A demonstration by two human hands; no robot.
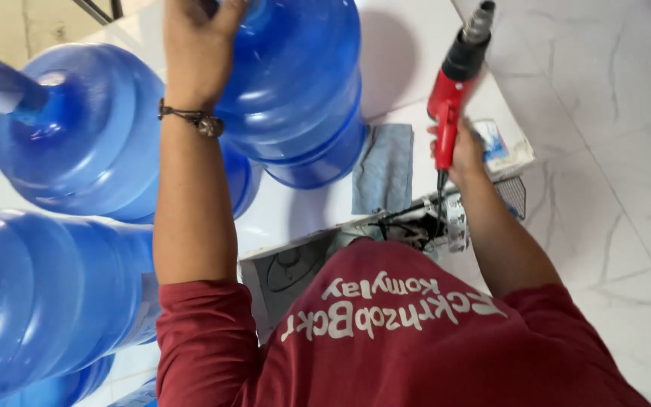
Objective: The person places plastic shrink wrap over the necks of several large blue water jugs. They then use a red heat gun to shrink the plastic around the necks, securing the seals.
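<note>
Big blue water jugs point(77, 128) crowd the counter point(408, 68) from 9 to 12 o'clock, so no hand fits between them. At 1 o'clock the counter is bare. A grey cloth point(383, 167) lies flat in the middle. The floor point(612, 113) at 3 o'clock is open.

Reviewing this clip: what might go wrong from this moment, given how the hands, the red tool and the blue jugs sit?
1. The right hand holds the red heat gun with its nozzle raised beside the blue jug; if it is hot, it may scorch the plastic.
2. The left hand steadies that jug only from the top, so it might tip.
3. The gun's black cord trails into clutter at the counter edge and may snag.
</note>
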